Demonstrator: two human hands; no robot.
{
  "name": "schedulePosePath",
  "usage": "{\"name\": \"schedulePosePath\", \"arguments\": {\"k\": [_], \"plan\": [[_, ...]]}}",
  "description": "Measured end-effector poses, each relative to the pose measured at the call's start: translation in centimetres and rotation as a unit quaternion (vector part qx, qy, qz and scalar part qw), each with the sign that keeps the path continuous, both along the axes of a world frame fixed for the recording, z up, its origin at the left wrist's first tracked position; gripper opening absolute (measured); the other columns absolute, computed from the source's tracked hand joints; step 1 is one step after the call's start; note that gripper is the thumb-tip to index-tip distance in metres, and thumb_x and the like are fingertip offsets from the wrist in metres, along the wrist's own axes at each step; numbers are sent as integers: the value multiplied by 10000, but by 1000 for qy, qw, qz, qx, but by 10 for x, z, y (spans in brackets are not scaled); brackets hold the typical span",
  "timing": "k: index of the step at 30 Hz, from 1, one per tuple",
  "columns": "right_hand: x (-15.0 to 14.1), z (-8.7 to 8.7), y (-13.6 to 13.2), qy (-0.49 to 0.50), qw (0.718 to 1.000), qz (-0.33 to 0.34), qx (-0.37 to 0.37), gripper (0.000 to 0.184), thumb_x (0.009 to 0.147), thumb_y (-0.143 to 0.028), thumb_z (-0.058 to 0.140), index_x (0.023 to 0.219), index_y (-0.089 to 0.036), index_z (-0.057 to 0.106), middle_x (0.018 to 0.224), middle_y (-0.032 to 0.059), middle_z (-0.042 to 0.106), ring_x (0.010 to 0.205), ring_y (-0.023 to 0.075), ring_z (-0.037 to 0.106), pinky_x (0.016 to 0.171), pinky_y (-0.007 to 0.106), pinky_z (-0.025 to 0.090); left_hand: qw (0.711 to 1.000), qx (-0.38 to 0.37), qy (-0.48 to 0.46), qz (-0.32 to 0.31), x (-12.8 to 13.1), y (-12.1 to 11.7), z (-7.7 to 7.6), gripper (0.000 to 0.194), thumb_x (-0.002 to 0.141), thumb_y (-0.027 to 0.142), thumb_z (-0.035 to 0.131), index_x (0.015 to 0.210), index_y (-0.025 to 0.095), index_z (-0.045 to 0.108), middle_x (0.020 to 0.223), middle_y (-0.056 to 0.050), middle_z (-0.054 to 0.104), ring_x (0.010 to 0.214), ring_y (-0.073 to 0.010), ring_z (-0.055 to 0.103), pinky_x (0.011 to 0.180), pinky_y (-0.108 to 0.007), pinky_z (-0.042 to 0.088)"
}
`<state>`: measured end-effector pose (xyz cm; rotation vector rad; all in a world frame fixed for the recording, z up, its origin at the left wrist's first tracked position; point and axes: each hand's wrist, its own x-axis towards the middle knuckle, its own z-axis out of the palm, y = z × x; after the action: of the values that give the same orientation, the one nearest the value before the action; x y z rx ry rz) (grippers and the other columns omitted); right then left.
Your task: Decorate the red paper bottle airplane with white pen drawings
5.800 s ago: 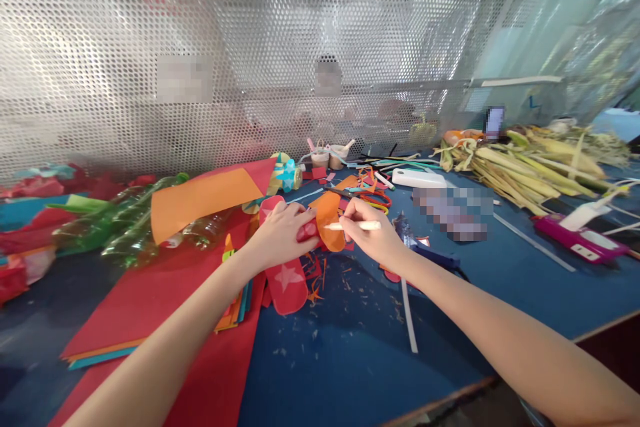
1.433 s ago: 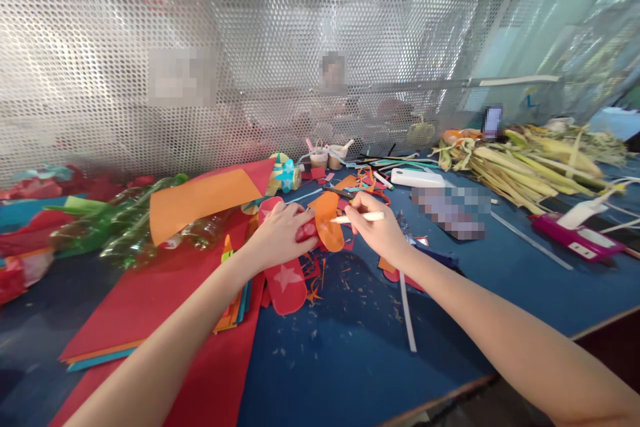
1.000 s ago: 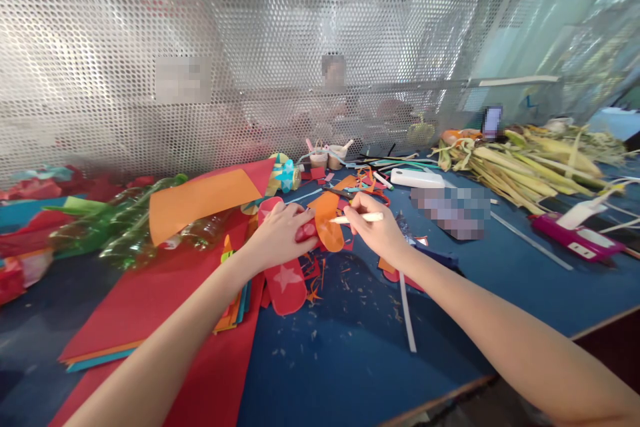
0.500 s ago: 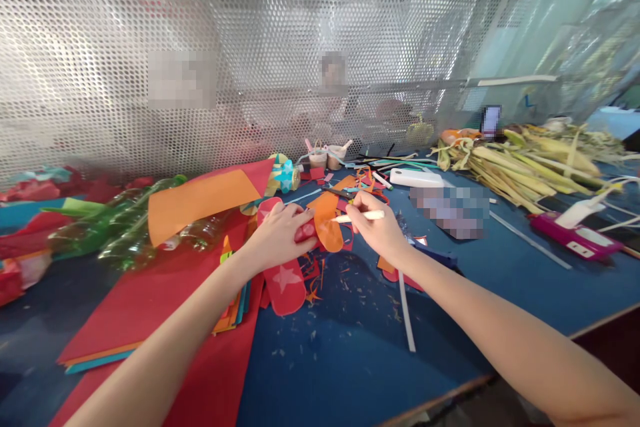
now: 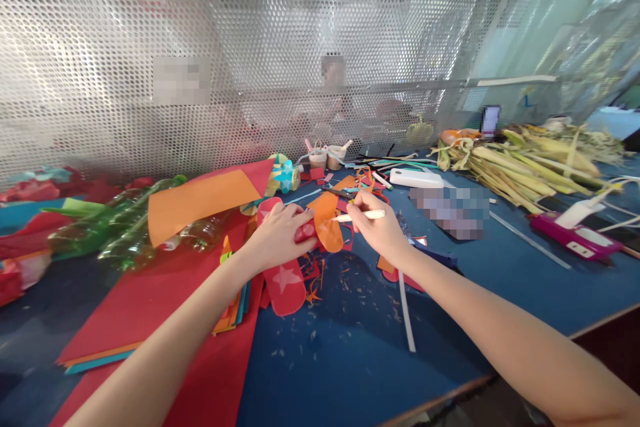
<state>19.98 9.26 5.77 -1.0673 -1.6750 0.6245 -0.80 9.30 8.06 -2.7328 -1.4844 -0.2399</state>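
Observation:
My left hand [image 5: 283, 233] has its thumb and fingers around a small red patterned piece [image 5: 305, 232], against the left edge of an orange rounded cutout [image 5: 329, 227]. Between the closed fingers of my right hand [image 5: 375, 223] is a white pen-like tool [image 5: 373, 215], its tip touching or very near the orange cutout's face. Below my left hand lies a long red rounded strip with pale stars [image 5: 286, 278]. Dark-handled scissors [image 5: 343, 193], partly hidden, lie behind the cutout. Red and orange scraps [image 5: 314, 293] are scattered around the work.
Red sheets [image 5: 130, 310], green plastic bottles [image 5: 125, 227] and an orange sheet [image 5: 200, 203] lie left. Two small cups [image 5: 327, 158] stand behind. Right are a white glue-gun-like device [image 5: 417, 178], dried husks [image 5: 520, 167] and a purple power strip [image 5: 575, 235]. A perforated screen [image 5: 250, 33] closes the back.
My right hand and the white tool have shifted very slightly at the orange cutout. My left hand stays in the same place, and the materials lie as before.

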Motion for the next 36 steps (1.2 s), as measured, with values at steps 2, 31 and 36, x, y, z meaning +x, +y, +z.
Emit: {"name": "schedulePosePath", "arguments": {"k": [2, 31, 36], "plan": [[0, 0, 0, -1, 1000, -3, 0, 227, 834, -308, 483, 650, -248, 364, 482, -62, 468, 465, 128, 458, 520, 252, 340, 1000, -4, -2, 1, 0, 0, 1, 371, 859, 429, 520, 1142, 199, 590, 1090, -99, 570, 1016, -275, 520, 956, -447, 404], [1, -1, 2, -7, 1000, -23, 0, 229, 825, -305, 480, 636, -248, 364, 467, -70, 438, 450, 126, 442, 510, 258, 320, 1000, -5, 0, 1, 0, 0, 0, 369, 864, 430, 516, 1155, 213, 581, 1101, -95, 566, 1025, -271, 514, 961, -442, 400], [1, 0, 2, -11, 1000, -21, 0, 225, 825, -293, 481, 640, -249, 362, 465, -70, 440, 454, 128, 445, 516, 257, 328, 1000, 0, -1, 4, 0, 0, -1, 382, 858, 437, 523, 1170, 222, 573, 1091, -89, 568, 1011, -270, 512, 957, -447, 399]]}}
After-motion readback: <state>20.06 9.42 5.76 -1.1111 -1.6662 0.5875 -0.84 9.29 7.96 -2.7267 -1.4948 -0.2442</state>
